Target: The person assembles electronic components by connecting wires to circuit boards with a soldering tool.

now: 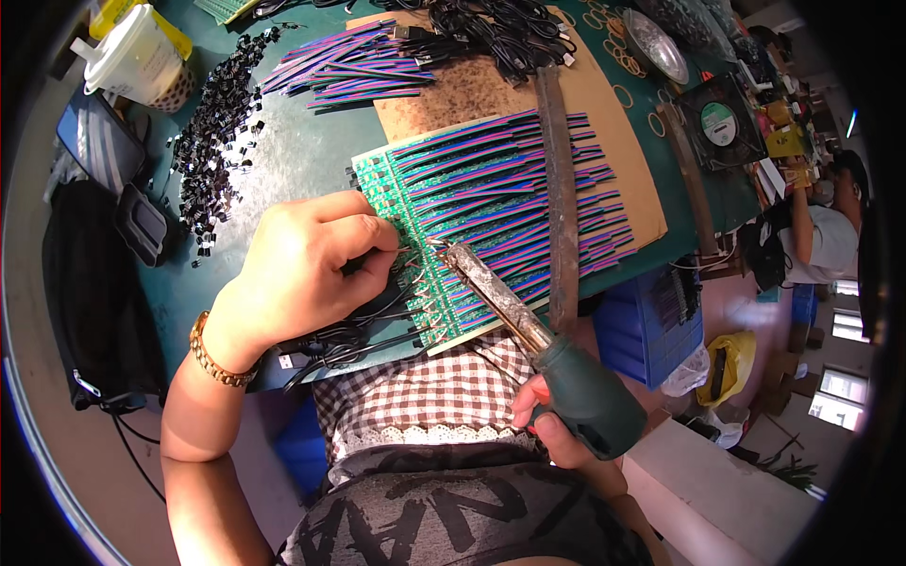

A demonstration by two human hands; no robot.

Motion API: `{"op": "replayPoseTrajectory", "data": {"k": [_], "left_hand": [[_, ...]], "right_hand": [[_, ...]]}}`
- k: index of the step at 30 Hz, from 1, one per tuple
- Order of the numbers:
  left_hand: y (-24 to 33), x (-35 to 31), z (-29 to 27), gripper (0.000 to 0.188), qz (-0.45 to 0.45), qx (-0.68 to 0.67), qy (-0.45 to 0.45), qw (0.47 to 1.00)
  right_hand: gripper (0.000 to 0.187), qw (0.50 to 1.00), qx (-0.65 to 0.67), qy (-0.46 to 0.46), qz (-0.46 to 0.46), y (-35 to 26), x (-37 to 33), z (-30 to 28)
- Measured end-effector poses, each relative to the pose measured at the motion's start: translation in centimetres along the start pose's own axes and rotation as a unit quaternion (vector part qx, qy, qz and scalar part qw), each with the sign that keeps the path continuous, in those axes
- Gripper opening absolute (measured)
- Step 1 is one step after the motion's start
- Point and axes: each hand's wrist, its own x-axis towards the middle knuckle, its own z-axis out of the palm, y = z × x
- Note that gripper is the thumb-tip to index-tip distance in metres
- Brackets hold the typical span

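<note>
My right hand [557, 429] grips the dark green handle of a soldering iron [491, 288]. Its silvery tip reaches the left part of a green circuit board panel [379, 189], close to my left fingertips. Over that same spot, my left hand [316, 255] is closed in a pinch, its thumb and forefinger at the board. What sits between those fingers is too small to make out. Rows of blue, pink and black ribbon wires [491, 203] run rightward from the panel. A worn metal bar [559, 189] lies across them. Black cables [354, 344] pass below my left hand.
A pile of small black components [212, 137] lies on the green table, beside a drink cup [142, 61] and a phone [99, 137]. Loose ribbon wires [349, 66] and black cables [500, 38] lie behind the panel. A fan [719, 123] stands right; another person [826, 236] sits beyond.
</note>
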Motion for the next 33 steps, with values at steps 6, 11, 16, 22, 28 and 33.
{"op": "replayPoseTrajectory", "data": {"k": [6,11,16,22,28,33], "left_hand": [[-0.1,0.4,-0.1,0.013,-0.073,-0.069,0.004,0.995],[-0.6,0.5,-0.1,0.012,-0.075,-0.104,-0.015,0.992],[-0.6,0.5,-0.2,0.011,-0.066,-0.107,-0.02,0.992],[-0.4,0.4,-0.1,0.013,-0.075,-0.108,-0.027,0.991],[-0.3,0.4,0.1,0.013,-0.05,-0.073,-0.023,0.996],[-0.6,0.2,0.0,0.013,-0.057,-0.095,-0.03,0.993]], "right_hand": [[0.04,0.998,0.042,0.004,-0.041,-0.1,0.6,-0.2],[0.035,0.999,0.013,0.019,-0.033,-0.1,0.8,0.4],[0.032,1.0,-0.004,0.004,-0.014,-0.4,1.4,0.4],[0.031,1.0,0.011,0.014,-0.019,-0.1,0.8,0.4],[0.03,0.999,0.054,0.006,0.005,0.1,0.3,0.4],[0.028,0.994,0.102,0.02,0.037,-0.2,0.3,0.7]]}}
